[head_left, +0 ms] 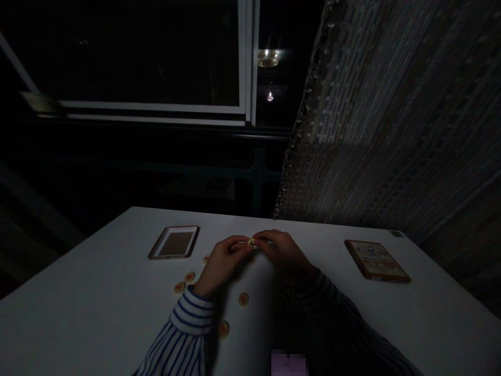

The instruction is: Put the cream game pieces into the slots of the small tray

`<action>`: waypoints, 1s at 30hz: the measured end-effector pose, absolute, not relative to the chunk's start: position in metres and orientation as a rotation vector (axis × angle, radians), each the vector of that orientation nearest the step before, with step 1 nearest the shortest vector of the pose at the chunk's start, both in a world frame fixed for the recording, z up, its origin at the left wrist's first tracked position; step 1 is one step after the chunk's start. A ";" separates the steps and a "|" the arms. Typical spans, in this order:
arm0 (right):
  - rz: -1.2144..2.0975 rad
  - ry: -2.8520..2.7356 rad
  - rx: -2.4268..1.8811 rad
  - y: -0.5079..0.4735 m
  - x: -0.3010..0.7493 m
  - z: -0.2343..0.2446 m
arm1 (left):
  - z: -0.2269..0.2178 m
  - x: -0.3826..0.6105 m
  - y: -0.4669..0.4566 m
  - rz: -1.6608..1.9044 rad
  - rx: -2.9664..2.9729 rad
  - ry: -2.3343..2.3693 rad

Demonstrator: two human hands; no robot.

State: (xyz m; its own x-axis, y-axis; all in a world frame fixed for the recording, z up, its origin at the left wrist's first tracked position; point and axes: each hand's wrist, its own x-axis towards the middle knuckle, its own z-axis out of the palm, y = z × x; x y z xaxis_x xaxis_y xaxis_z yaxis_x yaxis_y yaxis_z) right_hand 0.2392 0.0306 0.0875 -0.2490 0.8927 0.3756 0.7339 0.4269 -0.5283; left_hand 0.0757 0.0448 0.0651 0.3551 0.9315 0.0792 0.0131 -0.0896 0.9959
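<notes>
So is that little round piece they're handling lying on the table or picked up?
Picked up: the left hand and right hand pinch the round piece between their fingertips, its marked face showing.

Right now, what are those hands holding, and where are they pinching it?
A small round disc with a dark mark on its face. The left hand and right hand pinch it at opposite edges with their fingertips.

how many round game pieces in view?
6. One held piece between left hand and right hand; five pieces on the table: one by the left knuckles, two left of the wrist, two between the sleeves. Hands may hide more.
</notes>
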 end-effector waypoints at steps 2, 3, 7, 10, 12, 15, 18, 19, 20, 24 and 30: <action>0.317 -2.049 -1.359 0.024 0.242 0.088 | 0.062 0.080 0.039 0.988 1.431 0.925; 0.317 -2.048 -1.358 0.020 0.244 0.088 | 0.060 0.082 0.036 0.992 1.431 0.935; 0.344 -2.052 -1.341 0.008 0.250 0.088 | 0.058 0.090 0.024 1.001 1.430 0.987; 0.364 -2.059 -1.334 0.003 0.256 0.085 | 0.058 0.095 0.016 1.003 1.431 0.982; 0.381 -2.071 -1.356 0.000 0.260 0.082 | 0.057 0.099 0.011 1.007 1.441 0.958; 0.401 -2.096 -1.383 -0.003 0.268 0.077 | 0.051 0.103 0.007 1.010 1.453 0.942; 0.423 -2.071 -1.376 -0.006 0.275 0.072 | 0.044 0.109 0.003 1.001 1.481 0.960; 0.441 -2.056 -1.370 -0.007 0.277 0.071 | 0.042 0.111 0.002 0.996 1.490 0.967; 0.464 -2.043 -1.363 -0.009 0.280 0.070 | 0.041 0.114 0.001 0.995 1.495 0.975; 0.566 -2.017 -1.338 -0.012 0.290 0.067 | 0.036 0.125 -0.003 1.003 1.489 0.963; 0.653 -1.966 -1.260 -0.013 0.305 0.055 | 0.031 0.139 -0.009 1.073 1.428 0.958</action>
State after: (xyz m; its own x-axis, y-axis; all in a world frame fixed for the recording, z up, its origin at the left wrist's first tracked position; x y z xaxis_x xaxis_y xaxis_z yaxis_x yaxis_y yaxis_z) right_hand 0.3046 -0.0130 0.0554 -0.2802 0.9160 0.2872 0.5621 0.3991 -0.7244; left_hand 0.1387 -0.0087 0.0312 0.2746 0.9549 0.1130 0.0047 -0.1188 0.9929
